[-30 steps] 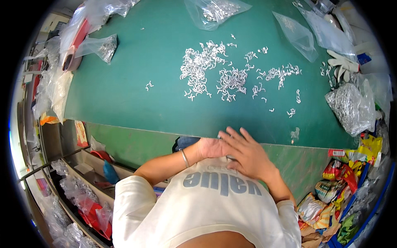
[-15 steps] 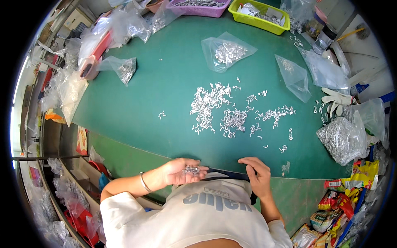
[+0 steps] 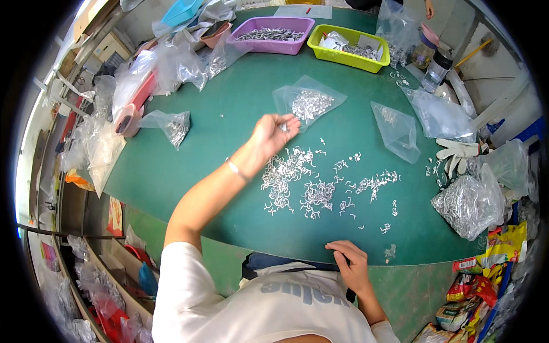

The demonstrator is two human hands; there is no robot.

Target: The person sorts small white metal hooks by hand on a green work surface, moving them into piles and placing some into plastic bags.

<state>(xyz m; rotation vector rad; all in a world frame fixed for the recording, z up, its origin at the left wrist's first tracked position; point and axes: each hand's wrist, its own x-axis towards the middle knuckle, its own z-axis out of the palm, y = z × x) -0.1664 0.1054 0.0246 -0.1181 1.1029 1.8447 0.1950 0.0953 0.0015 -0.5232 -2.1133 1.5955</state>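
My left hand (image 3: 271, 135) reaches over the green table, fingers curled round a few small silver metal pieces (image 3: 284, 127) in the palm. Its fingertips are at the near edge of a clear plastic bag (image 3: 338, 98) holding a heap of similar silver pieces; whether they touch the bag I cannot tell. Loose curved silver pieces (image 3: 278, 191) lie scattered in clusters on the table just nearer than that hand. By the table's front edge, my right hand (image 3: 350, 262) is loosely bent, thumb and fingers apart, with nothing seen in it.
Purple (image 3: 297, 46) and yellow-green (image 3: 343, 56) baskets of metal parts stand at the far side. A small bag (image 3: 176, 128) lies left; another bag (image 3: 400, 134), a white glove (image 3: 457, 153) and a full bag (image 3: 466, 208) lie right. Back right stands a dark-lidded bottle (image 3: 437, 71).
My left hand has moved from near my body, far across the table to the plastic bag, carrying the silver pieces. My right hand stays by the edge. The view has tilted up slightly.
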